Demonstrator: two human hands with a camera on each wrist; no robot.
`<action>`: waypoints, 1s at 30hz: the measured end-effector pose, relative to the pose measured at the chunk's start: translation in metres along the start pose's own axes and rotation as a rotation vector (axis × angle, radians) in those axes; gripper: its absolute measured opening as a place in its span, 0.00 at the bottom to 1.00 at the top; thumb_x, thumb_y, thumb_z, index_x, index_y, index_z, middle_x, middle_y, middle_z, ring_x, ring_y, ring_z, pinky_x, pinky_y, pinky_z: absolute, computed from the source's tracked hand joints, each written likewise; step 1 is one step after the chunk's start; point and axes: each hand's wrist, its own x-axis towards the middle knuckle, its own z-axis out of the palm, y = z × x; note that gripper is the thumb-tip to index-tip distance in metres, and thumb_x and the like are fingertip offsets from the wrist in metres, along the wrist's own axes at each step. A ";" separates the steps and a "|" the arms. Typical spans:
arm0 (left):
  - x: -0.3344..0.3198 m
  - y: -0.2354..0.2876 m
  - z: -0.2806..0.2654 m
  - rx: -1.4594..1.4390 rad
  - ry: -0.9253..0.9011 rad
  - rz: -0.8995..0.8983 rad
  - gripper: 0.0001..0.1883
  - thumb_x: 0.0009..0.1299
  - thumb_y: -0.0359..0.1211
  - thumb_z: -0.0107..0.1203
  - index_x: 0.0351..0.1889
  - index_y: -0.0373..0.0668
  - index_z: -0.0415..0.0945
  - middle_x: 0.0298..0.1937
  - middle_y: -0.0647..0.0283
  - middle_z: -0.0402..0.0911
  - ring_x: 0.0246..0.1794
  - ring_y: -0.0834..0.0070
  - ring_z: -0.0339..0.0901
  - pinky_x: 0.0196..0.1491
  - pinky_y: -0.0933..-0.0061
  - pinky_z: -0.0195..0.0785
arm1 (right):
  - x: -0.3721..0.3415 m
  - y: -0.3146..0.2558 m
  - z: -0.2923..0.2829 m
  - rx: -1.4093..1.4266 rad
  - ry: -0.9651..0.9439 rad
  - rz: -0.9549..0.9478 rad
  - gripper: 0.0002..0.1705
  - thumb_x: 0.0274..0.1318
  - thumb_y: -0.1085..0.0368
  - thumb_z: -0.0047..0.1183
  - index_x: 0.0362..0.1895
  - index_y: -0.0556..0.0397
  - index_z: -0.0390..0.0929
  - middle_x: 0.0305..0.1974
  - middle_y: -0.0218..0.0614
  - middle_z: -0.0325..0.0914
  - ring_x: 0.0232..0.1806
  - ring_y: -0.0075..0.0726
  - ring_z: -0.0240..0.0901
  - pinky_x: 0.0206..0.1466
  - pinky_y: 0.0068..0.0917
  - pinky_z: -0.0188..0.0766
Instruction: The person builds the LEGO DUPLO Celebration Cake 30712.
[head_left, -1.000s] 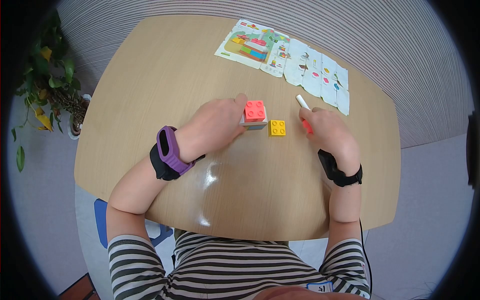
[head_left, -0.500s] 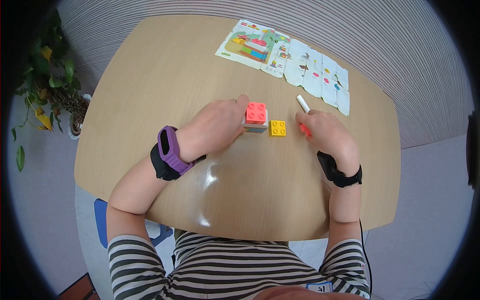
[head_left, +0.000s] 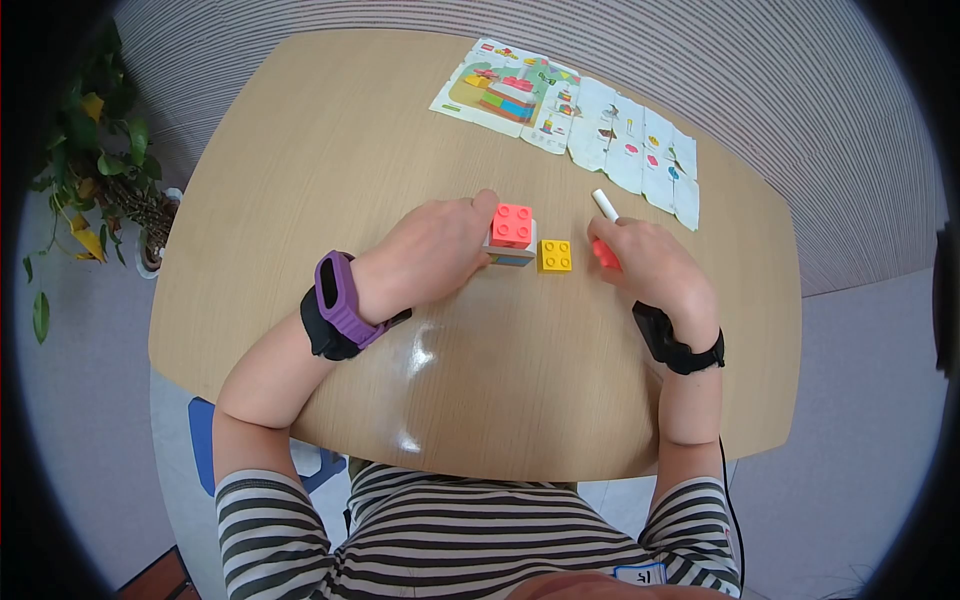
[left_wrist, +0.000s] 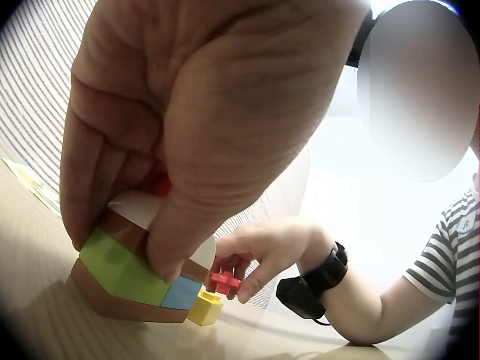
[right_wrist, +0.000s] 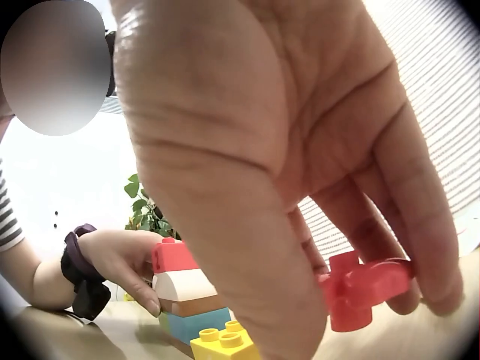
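A wood table spreads out around a stack of toy bricks, with a person in a striped top on the stack's near side. A plant stands off the table, well to the left of the stack. A creased picture sheet lies beyond the stack and reaches off to its right.

The left hand, a purple band at its wrist, grips the stack from the left. Its fingers are bent around the bricks, the thumb on one face and the other fingers on another, so the stack sits between them. The right hand, above a black strap, is to the right of the stack, its fingers drawn in close and pinching a small part.

From the bottom, the stack runs brown, green beside blue, brown, then white, topped by a red brick. A yellow brick sits studs up just right of the stack. A white stick slants farther right of the stack; whether the right hand touches it cannot be told. Right of the stack, past the yellow brick, the red piece is caught between thumb and fingertips, partly jutting out.
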 end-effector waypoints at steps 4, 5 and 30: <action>0.000 0.000 0.000 -0.014 0.009 0.003 0.19 0.59 0.30 0.61 0.40 0.33 0.61 0.30 0.45 0.76 0.35 0.49 0.75 0.37 0.57 0.69 | -0.001 -0.002 -0.001 0.038 0.019 -0.012 0.16 0.45 0.66 0.61 0.36 0.55 0.67 0.27 0.48 0.74 0.34 0.55 0.73 0.37 0.44 0.68; 0.000 0.000 0.000 -0.015 0.008 0.001 0.19 0.59 0.30 0.61 0.40 0.34 0.61 0.30 0.45 0.76 0.35 0.49 0.75 0.37 0.57 0.69 | 0.000 -0.001 -0.002 0.040 -0.002 -0.002 0.17 0.45 0.65 0.61 0.38 0.54 0.68 0.28 0.47 0.74 0.35 0.53 0.72 0.38 0.43 0.68; -0.001 0.002 -0.001 -0.085 -0.075 0.053 0.20 0.59 0.31 0.61 0.43 0.35 0.64 0.35 0.48 0.76 0.40 0.50 0.75 0.40 0.58 0.68 | -0.003 -0.007 -0.007 0.196 0.050 -0.141 0.20 0.45 0.65 0.64 0.40 0.52 0.67 0.27 0.42 0.72 0.33 0.51 0.71 0.35 0.42 0.65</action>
